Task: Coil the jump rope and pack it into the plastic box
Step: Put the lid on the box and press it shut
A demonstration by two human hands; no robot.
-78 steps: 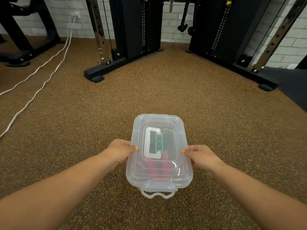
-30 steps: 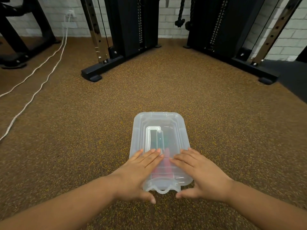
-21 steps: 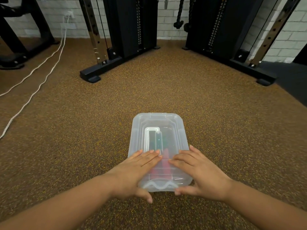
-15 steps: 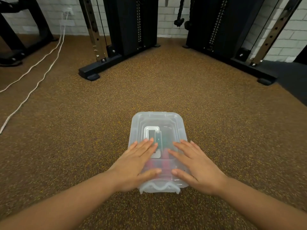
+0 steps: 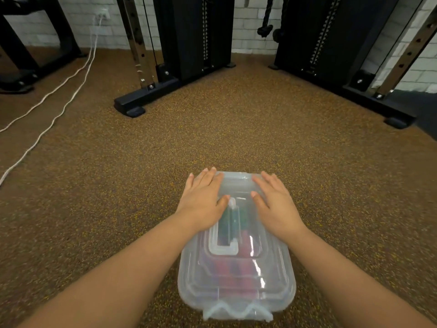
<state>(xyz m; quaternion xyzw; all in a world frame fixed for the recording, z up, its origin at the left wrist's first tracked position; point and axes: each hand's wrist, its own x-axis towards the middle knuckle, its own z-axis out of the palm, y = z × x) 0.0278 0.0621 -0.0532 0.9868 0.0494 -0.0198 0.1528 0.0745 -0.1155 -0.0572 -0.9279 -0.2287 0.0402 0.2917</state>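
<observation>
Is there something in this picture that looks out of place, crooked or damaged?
Nothing stands out. The plastic box sits flat on the floor with its lid on, and both the left hand and the right hand lie flat on its far end. Whether the near latch is closed, I cannot tell.

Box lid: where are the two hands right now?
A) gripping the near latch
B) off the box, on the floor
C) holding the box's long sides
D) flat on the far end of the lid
D: the left hand and the right hand lie with straight fingers on the far end of the lid, fingertips at its far edge; the near latch is untouched.
</observation>
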